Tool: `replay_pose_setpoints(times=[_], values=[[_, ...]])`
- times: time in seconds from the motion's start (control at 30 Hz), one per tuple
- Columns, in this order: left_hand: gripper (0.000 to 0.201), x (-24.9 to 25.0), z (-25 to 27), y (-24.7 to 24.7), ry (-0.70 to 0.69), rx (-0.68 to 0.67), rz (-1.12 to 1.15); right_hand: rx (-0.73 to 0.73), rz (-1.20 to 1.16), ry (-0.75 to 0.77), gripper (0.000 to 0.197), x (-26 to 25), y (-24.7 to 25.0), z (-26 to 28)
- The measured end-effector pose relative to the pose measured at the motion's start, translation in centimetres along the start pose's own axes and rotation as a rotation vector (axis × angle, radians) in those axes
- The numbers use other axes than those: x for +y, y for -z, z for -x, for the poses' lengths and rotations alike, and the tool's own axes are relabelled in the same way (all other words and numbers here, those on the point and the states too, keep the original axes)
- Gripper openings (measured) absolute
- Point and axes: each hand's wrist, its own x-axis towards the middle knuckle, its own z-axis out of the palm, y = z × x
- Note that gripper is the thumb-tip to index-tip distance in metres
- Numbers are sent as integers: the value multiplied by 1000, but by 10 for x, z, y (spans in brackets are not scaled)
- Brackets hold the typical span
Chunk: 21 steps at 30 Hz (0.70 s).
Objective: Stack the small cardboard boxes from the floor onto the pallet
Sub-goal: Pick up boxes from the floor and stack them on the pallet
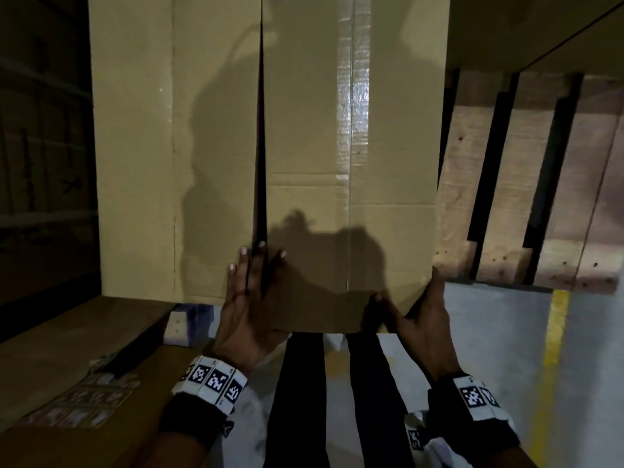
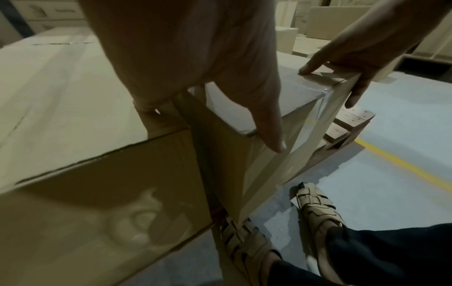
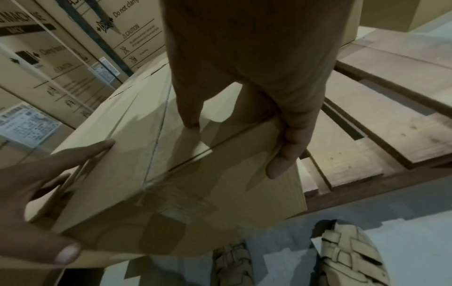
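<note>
A tan cardboard box (image 1: pixel 354 163) with a taped seam stands at the near edge of the wooden pallet (image 1: pixel 506 197), close beside a second plain box (image 1: pixel 152 163) with a narrow dark gap between them. My left hand (image 1: pixel 250 298) lies on the box's near left corner, fingers straight across the top and the gap, thumb down the front face (image 2: pixel 276 139). My right hand (image 1: pixel 418 315) clasps the near right corner, thumb on top (image 3: pixel 190 123), fingers down the side (image 3: pixel 281 164). Whether the box's underside rests fully on the slats is hidden.
Bare pallet slats (image 3: pixel 367 125) lie to the right, with another box (image 1: pixel 540 21) further back. Large printed cartons (image 3: pixel 73 58) stand to the left. Flat cardboard (image 1: pixel 67 349) lies low at the left. A yellow line (image 1: pixel 553 332) crosses the grey floor; my sandalled feet (image 2: pixel 315 205) stand below the box.
</note>
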Motion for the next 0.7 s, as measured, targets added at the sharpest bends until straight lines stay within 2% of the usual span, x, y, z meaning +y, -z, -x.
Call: replay_pose_setpoints(times=[0.13, 0.23, 0.37, 0.57, 0.63, 0.7], values=[[105, -2, 4, 4, -17, 108, 227, -8, -50, -29, 100, -6, -4, 4], [119, -9, 3, 11, 118, 47, 444, -20, -122, -51, 88, -12, -12, 8], [115, -23, 4, 12, 8, 45, 328, -13, -168, -50, 81, -13, -21, 5], [111, -18, 6, 13, 20, 51, 353, 8, -126, -43, 80, -13, -18, 6], [117, -20, 4, 10, 29, 50, 343, 7, -89, -36, 83, -10, -18, 4], [133, -23, 2, 11, 46, 22, 336, 12, -69, -25, 84, -9, -17, 1]])
